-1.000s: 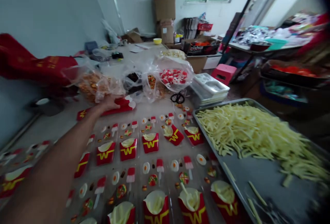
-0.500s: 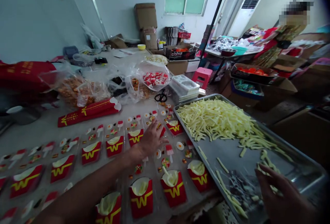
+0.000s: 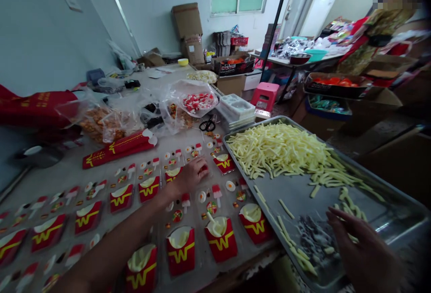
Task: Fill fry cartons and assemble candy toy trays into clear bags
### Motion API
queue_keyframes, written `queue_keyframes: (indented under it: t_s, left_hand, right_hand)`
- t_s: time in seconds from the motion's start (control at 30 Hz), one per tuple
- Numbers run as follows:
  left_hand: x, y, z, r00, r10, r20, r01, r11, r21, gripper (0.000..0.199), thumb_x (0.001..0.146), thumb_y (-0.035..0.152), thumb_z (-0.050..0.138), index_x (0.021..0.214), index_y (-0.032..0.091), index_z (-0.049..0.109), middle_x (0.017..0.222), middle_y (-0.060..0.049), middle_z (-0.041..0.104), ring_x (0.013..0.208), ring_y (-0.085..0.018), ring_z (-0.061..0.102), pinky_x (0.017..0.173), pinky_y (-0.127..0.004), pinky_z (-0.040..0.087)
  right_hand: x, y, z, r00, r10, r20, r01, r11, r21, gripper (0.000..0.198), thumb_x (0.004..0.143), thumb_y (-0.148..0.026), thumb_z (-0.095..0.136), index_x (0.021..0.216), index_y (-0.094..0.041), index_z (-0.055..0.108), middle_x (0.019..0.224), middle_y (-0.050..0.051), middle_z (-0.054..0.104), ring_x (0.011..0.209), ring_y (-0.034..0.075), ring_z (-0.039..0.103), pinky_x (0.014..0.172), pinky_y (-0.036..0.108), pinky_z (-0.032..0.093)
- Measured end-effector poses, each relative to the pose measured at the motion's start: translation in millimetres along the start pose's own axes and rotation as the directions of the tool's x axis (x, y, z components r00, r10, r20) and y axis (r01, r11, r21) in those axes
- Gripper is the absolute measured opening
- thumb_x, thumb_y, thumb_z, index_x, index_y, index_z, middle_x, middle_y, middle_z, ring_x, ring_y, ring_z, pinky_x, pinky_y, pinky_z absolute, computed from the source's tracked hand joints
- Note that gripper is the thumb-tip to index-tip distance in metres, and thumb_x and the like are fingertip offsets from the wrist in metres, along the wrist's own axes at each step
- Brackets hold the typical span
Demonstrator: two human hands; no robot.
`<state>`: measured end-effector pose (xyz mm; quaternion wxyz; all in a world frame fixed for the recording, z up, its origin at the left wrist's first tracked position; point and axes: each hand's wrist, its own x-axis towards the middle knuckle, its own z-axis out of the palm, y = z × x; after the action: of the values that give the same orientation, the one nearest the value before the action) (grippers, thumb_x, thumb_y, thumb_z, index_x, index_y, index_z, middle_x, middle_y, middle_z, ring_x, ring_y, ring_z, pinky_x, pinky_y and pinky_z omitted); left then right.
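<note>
Left fingers: the left hand reaches over the far row with its fingers curled downward; whether they grip anything cannot be told, as the hand hides what is beneath.
Right fingers: the right hand hangs low over the tray, fingers bent and partly spread beside a few pale strips; whether any strip is pinched cannot be told.
Red cartons: small red cartons with yellow W bands and white scooped mouths lie in rows on the worktop, left of the tray, probably spaced so that each can be reached singly.
Around the cartons: clear plastic packs hold them along with red-and-white ice-lolly miniatures, white-and-orange egg pieces and colourful round discs.
Pale strips: a heap of pale yellow fry-shaped strips fills the far part of a shallow grey metal tray, apparently set at the right for that hand's easy reach.
Beyond: a long red stack of flat cartons, black-handled scissors, an open clear bag of red-and-white pieces and stacked clear plastic trays, seemingly kept far to leave the rows accessible.
</note>
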<state>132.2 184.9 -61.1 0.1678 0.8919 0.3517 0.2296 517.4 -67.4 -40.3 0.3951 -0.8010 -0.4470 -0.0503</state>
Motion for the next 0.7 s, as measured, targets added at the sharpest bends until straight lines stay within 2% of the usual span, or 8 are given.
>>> queue_keyframes:
  t_s: [0.1, 0.13, 0.3, 0.47, 0.53, 0.6, 0.67, 0.7]
  left_hand:
    - [-5, -9, -1, 0.992, -0.059, -0.112, 0.060, 0.998, 0.008, 0.025, 0.091, 0.023, 0.065, 0.117, 0.021, 0.066, 0.126, -0.010, 0.067, 0.123, -0.025, 0.060, 0.107, -0.043, 0.047]
    - [-7, -12, -1, 0.992, -0.055, -0.111, 0.060, 0.997, 0.039, 0.029, 0.090, 0.023, 0.066, 0.120, 0.020, 0.066, 0.128, -0.011, 0.067, 0.124, -0.025, 0.059, 0.108, -0.045, 0.047]
    - [-8, -16, 1, 0.997, 0.029, 0.072, -0.048, 0.962, 0.271, 0.022, 0.091, 0.021, 0.064, 0.111, 0.022, 0.074, 0.124, -0.010, 0.070, 0.122, -0.027, 0.060, 0.109, -0.050, 0.043]
    - [-3, -8, -3, 0.994, -0.039, 0.103, 0.007, 0.955, 0.298, 0.019, 0.092, 0.023, 0.062, 0.104, 0.021, 0.077, 0.114, -0.010, 0.074, 0.108, -0.025, 0.066, 0.098, -0.043, 0.050]
    - [0, -6, -10, 0.996, -0.079, 0.044, 0.064, 0.959, 0.278, 0.016, 0.089, 0.027, 0.066, 0.098, 0.021, 0.078, 0.110, -0.008, 0.075, 0.105, -0.026, 0.067, 0.096, -0.042, 0.050]
    - [8, 2, -18, 0.992, -0.109, -0.062, 0.121, 0.957, 0.262, 0.015, 0.087, 0.032, 0.069, 0.094, 0.022, 0.077, 0.107, -0.008, 0.076, 0.101, -0.027, 0.068, 0.093, -0.041, 0.051]
    - [24, 26, -21, 0.973, -0.102, -0.205, 0.148, 0.964, 0.222, 0.017, 0.087, 0.036, 0.069, 0.095, 0.023, 0.076, 0.104, -0.007, 0.076, 0.099, -0.027, 0.068, 0.091, -0.041, 0.051]
    - [35, 48, -20, 0.961, -0.077, -0.264, 0.127, 0.976, 0.179, 0.018, 0.088, 0.037, 0.068, 0.095, 0.023, 0.076, 0.101, -0.006, 0.076, 0.097, -0.027, 0.068, 0.091, -0.040, 0.051]
  right_hand:
    - [-1, 0, 0, 1.000, 0.011, -0.027, -0.011, 1.000, -0.005, 0.020, 0.084, -0.055, 0.059, 0.101, -0.052, 0.068, 0.101, 0.004, 0.075, 0.081, 0.034, 0.071, 0.069, 0.051, 0.056]
    - [-2, 1, 1, 0.999, 0.012, -0.038, -0.013, 1.000, -0.007, 0.020, 0.083, -0.055, 0.060, 0.101, -0.052, 0.068, 0.100, 0.004, 0.075, 0.081, 0.033, 0.071, 0.068, 0.050, 0.056]
    - [-1, 14, 8, 0.998, -0.007, -0.065, 0.007, 1.000, 0.004, 0.021, 0.082, -0.057, 0.064, 0.100, -0.048, 0.071, 0.096, 0.001, 0.076, 0.080, 0.032, 0.072, 0.062, 0.048, 0.055]
    - [0, 17, 11, 0.993, -0.073, -0.092, 0.074, 0.997, 0.009, 0.026, 0.085, -0.052, 0.065, 0.100, -0.034, 0.075, 0.097, 0.003, 0.075, 0.077, 0.028, 0.071, 0.073, 0.043, 0.056]
    - [0, 14, 7, 0.991, -0.085, -0.107, 0.091, 0.995, 0.048, 0.027, 0.087, -0.050, 0.064, 0.096, -0.027, 0.075, 0.096, 0.005, 0.074, 0.082, 0.026, 0.071, 0.079, 0.041, 0.054]
    - [3, 7, 1, 0.994, -0.056, -0.093, 0.066, 0.992, 0.104, 0.029, 0.087, -0.049, 0.064, 0.089, -0.022, 0.073, 0.090, 0.006, 0.074, 0.081, 0.024, 0.069, 0.079, 0.039, 0.053]
    - [12, -3, -4, 0.997, 0.061, -0.041, -0.054, 0.985, 0.167, 0.031, 0.088, -0.051, 0.063, 0.086, -0.021, 0.071, 0.082, 0.005, 0.073, 0.077, 0.023, 0.068, 0.073, 0.036, 0.052]
    - [17, -10, -5, 0.990, 0.140, -0.006, -0.135, 0.963, 0.233, 0.032, 0.089, -0.052, 0.060, 0.087, -0.021, 0.070, 0.079, 0.005, 0.072, 0.075, 0.022, 0.068, 0.071, 0.035, 0.052]
